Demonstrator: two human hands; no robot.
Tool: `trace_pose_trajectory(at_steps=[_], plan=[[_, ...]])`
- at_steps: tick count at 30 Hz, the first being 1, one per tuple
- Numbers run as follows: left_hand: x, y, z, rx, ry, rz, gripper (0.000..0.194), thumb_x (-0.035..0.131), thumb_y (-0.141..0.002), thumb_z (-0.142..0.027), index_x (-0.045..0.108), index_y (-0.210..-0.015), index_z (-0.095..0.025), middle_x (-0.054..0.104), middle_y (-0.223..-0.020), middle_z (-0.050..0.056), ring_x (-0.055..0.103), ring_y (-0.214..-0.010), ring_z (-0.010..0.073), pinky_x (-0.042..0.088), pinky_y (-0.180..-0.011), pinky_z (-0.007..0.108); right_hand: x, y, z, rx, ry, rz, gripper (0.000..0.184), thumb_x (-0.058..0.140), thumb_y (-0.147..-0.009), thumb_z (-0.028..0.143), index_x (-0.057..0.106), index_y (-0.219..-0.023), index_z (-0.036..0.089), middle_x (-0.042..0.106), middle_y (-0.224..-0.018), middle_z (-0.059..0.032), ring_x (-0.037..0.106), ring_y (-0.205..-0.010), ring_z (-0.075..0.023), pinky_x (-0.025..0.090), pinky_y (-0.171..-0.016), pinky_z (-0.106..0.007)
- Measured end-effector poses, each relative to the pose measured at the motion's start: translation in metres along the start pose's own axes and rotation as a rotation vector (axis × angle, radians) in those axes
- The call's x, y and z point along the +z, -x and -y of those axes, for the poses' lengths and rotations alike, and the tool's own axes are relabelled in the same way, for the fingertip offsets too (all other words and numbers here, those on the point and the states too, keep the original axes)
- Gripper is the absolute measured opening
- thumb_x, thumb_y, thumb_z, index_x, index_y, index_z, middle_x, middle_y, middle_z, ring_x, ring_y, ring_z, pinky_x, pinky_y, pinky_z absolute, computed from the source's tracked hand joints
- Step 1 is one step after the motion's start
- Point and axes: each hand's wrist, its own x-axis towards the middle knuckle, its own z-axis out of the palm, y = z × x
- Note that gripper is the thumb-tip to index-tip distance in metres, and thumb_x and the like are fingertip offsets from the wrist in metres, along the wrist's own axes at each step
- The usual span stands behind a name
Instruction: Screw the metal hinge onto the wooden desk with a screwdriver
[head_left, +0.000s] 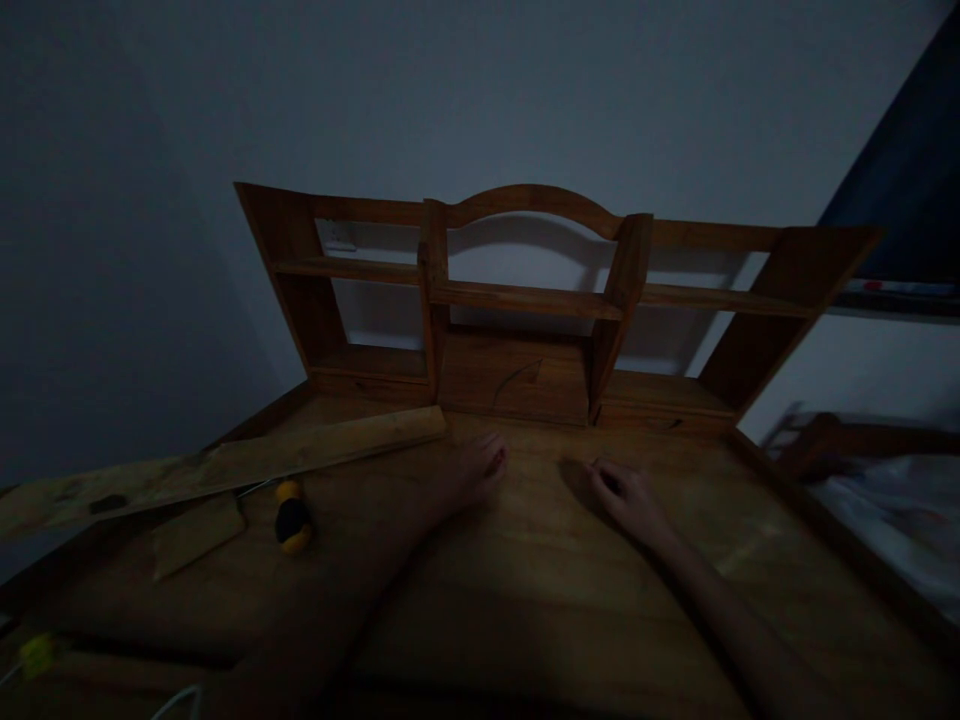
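Note:
In dim light, my left hand (pixel 480 468) is curled closed above the wooden desk top (pixel 525 570), just right of the end of a long wooden board (pixel 337 442). A small reddish spot shows at its fingers, too dark to make out. My right hand (pixel 621 492) is closed in a loose pinch, a gap apart from the left. Whatever its fingertips may hold is hidden or too small to tell. A screwdriver (pixel 292 518) with a yellow and black handle lies to the left of my left forearm, its shaft near a short flat wood piece (pixel 199 535).
A wooden shelf unit (pixel 525 298) with an arched top rail stands along the desk's back edge, against the wall. At the lower left are a yellow object (pixel 37 655) and a white cord (pixel 180 700). Beyond the right edge lies pale crumpled material (pixel 892 510).

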Motion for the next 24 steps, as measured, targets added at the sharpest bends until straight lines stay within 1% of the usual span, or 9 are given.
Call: trace_pose_trajectory(at_steps=[3,8,11,18,24], plan=[[0.0024,0.0004,0.0028,-0.006,-0.003,-0.019,0.004,0.047,-0.096,-0.02,0.05,-0.094,-0.021,0.057,-0.095,0.004,0.055,-0.085,0.0184,0.044,-0.075,0.031,0.0022,-0.0005,-0.0005,-0.007,0.001,0.014,0.033,0.044,-0.099,0.038,0.066,-0.084,0.019,0.07,-0.076,-0.0031,0.066,-0.068,-0.0176,0.042,-0.067,-0.028],[0.0033,0.0004,0.0087,-0.026,-0.006,-0.025,0.007,0.045,-0.098,-0.022,0.049,-0.092,-0.021,0.057,-0.093,0.004,0.054,-0.082,0.0183,0.044,-0.072,0.031,0.005,-0.0005,-0.0007,-0.029,0.016,0.041,0.032,0.045,-0.099,0.039,0.064,-0.08,0.019,0.069,-0.075,-0.0022,0.065,-0.066,-0.0173,0.042,-0.065,-0.028],[0.0009,0.0004,0.0071,-0.014,-0.001,-0.021,0.007,0.045,-0.098,-0.022,0.05,-0.092,-0.02,0.057,-0.094,0.005,0.055,-0.082,0.018,0.044,-0.072,0.031,0.0039,0.0001,0.0004,-0.035,0.021,0.043,0.032,0.045,-0.099,0.038,0.063,-0.081,0.02,0.068,-0.075,-0.0021,0.064,-0.067,-0.0174,0.041,-0.065,-0.027],[-0.0013,0.0005,0.0021,-0.022,0.013,-0.001,0.011,0.042,-0.1,-0.022,0.051,-0.095,-0.021,0.058,-0.097,0.005,0.056,-0.087,0.0186,0.045,-0.076,0.031,0.0034,-0.0001,0.0027,-0.036,0.022,0.062,0.034,0.045,-0.099,0.039,0.059,-0.074,0.02,0.062,-0.066,0.0,0.059,-0.06,-0.015,0.038,-0.062,-0.027],[-0.0014,0.0014,0.0027,-0.018,0.038,-0.01,0.012,0.041,-0.1,-0.023,0.053,-0.099,-0.021,0.059,-0.1,0.006,0.058,-0.091,0.0192,0.047,-0.08,0.032,0.003,0.0004,0.0048,-0.037,0.003,0.077,0.036,0.043,-0.1,0.042,0.058,-0.075,0.021,0.061,-0.067,0.0002,0.059,-0.061,-0.0154,0.039,-0.062,-0.028]])
